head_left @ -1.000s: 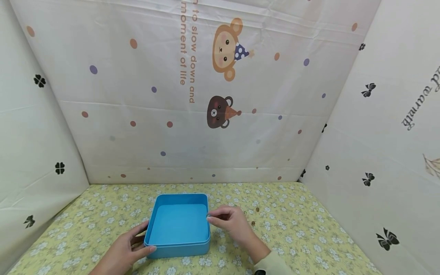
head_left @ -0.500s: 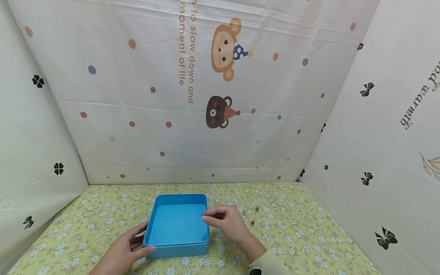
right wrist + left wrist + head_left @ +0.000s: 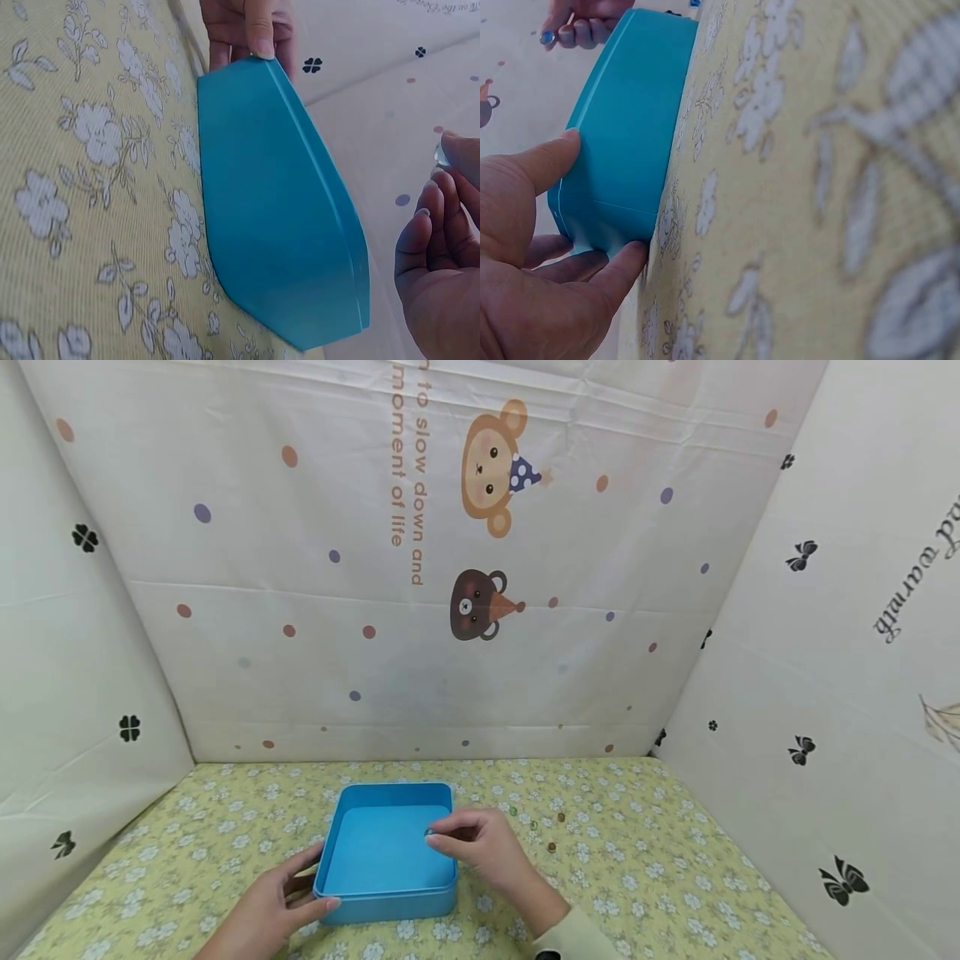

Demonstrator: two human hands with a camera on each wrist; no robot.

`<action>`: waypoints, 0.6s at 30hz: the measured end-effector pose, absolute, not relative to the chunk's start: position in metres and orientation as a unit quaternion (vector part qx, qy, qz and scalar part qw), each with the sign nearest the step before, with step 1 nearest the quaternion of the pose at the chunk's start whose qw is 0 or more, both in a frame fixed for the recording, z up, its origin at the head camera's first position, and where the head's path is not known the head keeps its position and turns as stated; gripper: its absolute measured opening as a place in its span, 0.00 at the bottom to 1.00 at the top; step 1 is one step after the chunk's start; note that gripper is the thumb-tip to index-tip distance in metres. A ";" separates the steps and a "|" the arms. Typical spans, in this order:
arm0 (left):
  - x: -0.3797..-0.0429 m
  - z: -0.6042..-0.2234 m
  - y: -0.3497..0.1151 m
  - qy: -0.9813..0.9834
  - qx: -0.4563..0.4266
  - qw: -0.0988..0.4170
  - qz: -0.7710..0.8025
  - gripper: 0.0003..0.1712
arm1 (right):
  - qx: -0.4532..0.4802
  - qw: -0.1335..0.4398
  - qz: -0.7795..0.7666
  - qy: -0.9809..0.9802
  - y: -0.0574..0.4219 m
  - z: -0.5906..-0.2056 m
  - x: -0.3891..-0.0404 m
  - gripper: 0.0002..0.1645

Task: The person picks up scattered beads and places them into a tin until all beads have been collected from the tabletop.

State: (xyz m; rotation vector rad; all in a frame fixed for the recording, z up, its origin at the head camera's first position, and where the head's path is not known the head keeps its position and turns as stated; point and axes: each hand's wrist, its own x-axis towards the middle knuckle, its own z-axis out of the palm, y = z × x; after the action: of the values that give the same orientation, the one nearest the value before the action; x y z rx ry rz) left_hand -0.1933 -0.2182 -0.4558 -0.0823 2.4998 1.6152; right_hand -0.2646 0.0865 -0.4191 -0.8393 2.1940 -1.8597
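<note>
A square blue open-topped box (image 3: 390, 906) stands on the flowered cloth. My left hand (image 3: 273, 893) holds its near left corner, thumb on the rim and fingers along the side wall. Over the box's right part, inside the rim, my right hand (image 3: 483, 847) pinches a small shiny blue glassy piece (image 3: 548, 37) between thumb and forefinger. In the right wrist view that glassy piece (image 3: 441, 154) looks pale and clear, mostly covered by the fingertips. The other fingers of the right hand are curled toward the palm.
Right of the box lie several small round pieces, such as a green piece (image 3: 534, 825) and a brown piece (image 3: 552, 847). The yellow flowered cloth (image 3: 660, 877) covers the table. A printed white curtain (image 3: 300, 677) rises behind and at both sides.
My right hand has moved left from the box's right rim to over its inside, carrying the blue glassy piece. Green pieces behind it now show. The left hand stays put.
</note>
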 end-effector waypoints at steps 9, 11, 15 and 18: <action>-0.195 -0.454 -0.217 0.840 -0.031 0.085 0.535 0.55 | -0.276 0.099 -0.638 0.712 0.079 -0.418 -0.263 0.15; -0.195 -0.455 -0.217 0.838 -0.030 0.086 0.537 0.55 | -0.276 0.102 -0.637 0.712 0.077 -0.417 -0.263 0.15; -0.196 -0.456 -0.218 0.838 -0.033 0.087 0.537 0.54 | -0.274 0.101 -0.629 0.721 0.072 -0.417 -0.262 0.14; -0.196 -0.457 -0.218 0.841 -0.036 0.085 0.532 0.55 | -0.275 0.099 -0.622 0.727 0.068 -0.417 -0.262 0.13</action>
State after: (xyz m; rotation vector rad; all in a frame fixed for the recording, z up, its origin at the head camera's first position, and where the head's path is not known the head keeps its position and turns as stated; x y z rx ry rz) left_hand -0.1958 -0.2177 -0.4565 -0.1068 2.5086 1.5877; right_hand -0.2617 0.0679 -0.4168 -0.8122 2.1499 -1.8399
